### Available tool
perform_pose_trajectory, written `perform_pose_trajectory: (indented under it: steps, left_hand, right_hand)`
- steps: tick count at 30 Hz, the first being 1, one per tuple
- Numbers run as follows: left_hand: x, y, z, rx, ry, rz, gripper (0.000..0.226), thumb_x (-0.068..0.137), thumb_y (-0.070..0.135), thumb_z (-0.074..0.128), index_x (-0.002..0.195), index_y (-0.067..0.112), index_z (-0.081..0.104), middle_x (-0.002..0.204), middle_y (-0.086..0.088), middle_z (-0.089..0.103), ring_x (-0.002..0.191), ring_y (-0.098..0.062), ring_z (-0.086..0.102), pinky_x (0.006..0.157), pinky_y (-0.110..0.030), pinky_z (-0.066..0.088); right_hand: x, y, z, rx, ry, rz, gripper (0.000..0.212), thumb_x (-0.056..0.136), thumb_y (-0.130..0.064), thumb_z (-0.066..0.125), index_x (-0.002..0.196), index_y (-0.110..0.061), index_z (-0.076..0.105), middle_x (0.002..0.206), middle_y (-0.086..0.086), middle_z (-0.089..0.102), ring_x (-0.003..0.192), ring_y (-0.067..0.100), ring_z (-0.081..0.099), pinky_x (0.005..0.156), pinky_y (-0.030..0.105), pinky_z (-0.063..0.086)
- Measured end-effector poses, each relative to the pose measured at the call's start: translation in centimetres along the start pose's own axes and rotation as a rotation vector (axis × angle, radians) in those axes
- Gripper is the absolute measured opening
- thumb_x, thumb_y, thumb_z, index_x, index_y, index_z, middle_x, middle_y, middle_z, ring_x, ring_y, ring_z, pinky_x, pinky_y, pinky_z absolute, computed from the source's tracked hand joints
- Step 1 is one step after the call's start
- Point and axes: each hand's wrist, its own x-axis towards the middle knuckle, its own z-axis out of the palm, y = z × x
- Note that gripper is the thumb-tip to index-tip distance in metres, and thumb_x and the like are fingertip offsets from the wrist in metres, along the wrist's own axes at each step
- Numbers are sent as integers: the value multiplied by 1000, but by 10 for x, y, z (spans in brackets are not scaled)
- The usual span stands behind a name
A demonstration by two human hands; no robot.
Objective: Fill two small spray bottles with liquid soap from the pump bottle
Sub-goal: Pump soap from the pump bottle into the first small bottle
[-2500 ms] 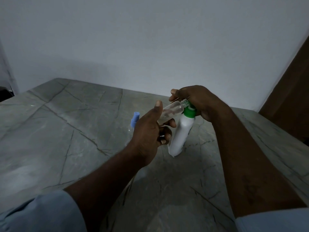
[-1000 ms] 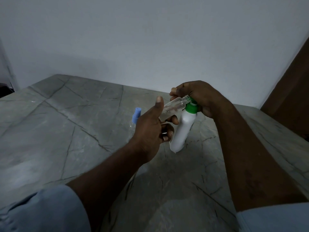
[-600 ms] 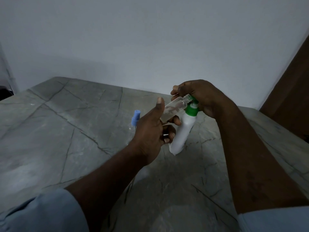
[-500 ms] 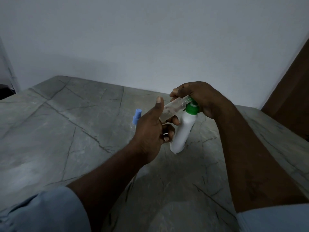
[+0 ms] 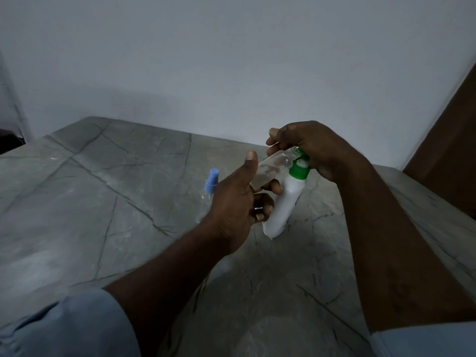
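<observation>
A white pump bottle [image 5: 282, 202] with a green collar stands tilted on the grey stone table [image 5: 103, 202]. My right hand [image 5: 311, 148] covers its pump head from above. My left hand [image 5: 239, 202] grips a small clear spray bottle [image 5: 273, 167], uncapped and tilted, its open neck up against the pump's spout under my right fingers. A second small clear spray bottle [image 5: 210, 191] with a blue spray cap stands on the table just left of my left hand, partly hidden by it.
A plain white wall [image 5: 231, 60] rises behind the table's far edge. A brown wooden panel [image 5: 453, 130] stands at the right. My light blue sleeves show at the bottom corners.
My right hand and the pump head have bobbed slightly up and down on the white bottle. The clear bottle stays at the spout in my left hand.
</observation>
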Motion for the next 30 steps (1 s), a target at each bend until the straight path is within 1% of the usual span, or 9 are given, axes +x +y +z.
perform_pose_trajectory:
  steps: [4, 8, 16, 18, 20, 22, 23, 28, 30]
  left_hand:
    - [-1, 2, 0, 21, 8, 6, 58, 101, 59, 37, 116, 12, 66, 80, -6, 63, 54, -14, 47, 50, -24, 37]
    - [-1, 3, -1, -4, 54, -14, 54, 101, 57, 41, 109, 11, 69, 78, -7, 63, 53, -15, 46, 49, -24, 38]
    - [-2, 2, 0, -14, 72, -41, 51, 100, 57, 42, 100, 13, 69, 77, -7, 63, 54, -15, 46, 51, -24, 40]
    - [-1, 3, -1, -24, 69, -36, 54, 100, 57, 42, 105, 11, 69, 77, -7, 62, 54, -15, 46, 51, -25, 39]
    - [0, 3, -1, -45, 66, -29, 56, 100, 58, 42, 110, 9, 69, 79, -8, 62, 54, -15, 46, 51, -25, 38]
    - [-1, 4, 0, -48, 60, -27, 56, 100, 58, 42, 109, 10, 69, 79, -8, 62, 54, -15, 46, 53, -27, 36]
    - [-1, 4, 0, -43, 56, -28, 56, 99, 59, 41, 108, 11, 69, 78, -7, 63, 54, -15, 46, 54, -27, 36]
    - [-2, 3, 0, -27, 46, -26, 59, 99, 61, 41, 111, 11, 70, 77, -6, 64, 53, -15, 47, 52, -26, 36]
    - [-1, 4, -1, -30, 55, -29, 59, 98, 61, 42, 113, 10, 69, 77, -6, 64, 53, -15, 47, 51, -25, 37]
  right_hand:
    - [-2, 1, 1, 53, -25, 22, 21, 96, -19, 61, 101, -8, 78, 101, 9, 79, 109, 39, 70, 101, 55, 53]
    - [1, 4, 6, 58, -25, 80, 20, 93, -8, 60, 99, -9, 79, 103, 10, 79, 109, 39, 70, 99, 55, 54]
    - [4, 7, 6, 0, -14, 58, 16, 94, -14, 64, 96, -14, 80, 102, 7, 79, 107, 37, 71, 98, 56, 56]
    - [4, 5, 4, -9, 4, 2, 17, 94, -12, 61, 98, -12, 78, 99, 7, 80, 102, 34, 73, 94, 51, 58]
    - [4, 1, 2, 6, 25, -61, 17, 95, -10, 60, 105, -9, 74, 96, 6, 80, 89, 23, 74, 81, 38, 60]
    - [3, -3, 2, -16, 24, -104, 18, 98, -14, 60, 110, -9, 72, 94, 4, 80, 81, 14, 72, 70, 27, 56]
    - [3, -3, 2, -14, 16, -106, 18, 99, -14, 60, 111, -9, 72, 94, 4, 80, 81, 13, 72, 69, 26, 55]
    - [5, 1, 2, 43, -30, -33, 21, 97, -8, 57, 111, -7, 73, 98, 8, 80, 90, 22, 74, 77, 36, 56]
    - [4, 2, 3, 49, -41, -14, 21, 97, -8, 57, 110, -8, 74, 99, 8, 80, 91, 25, 73, 84, 43, 56]
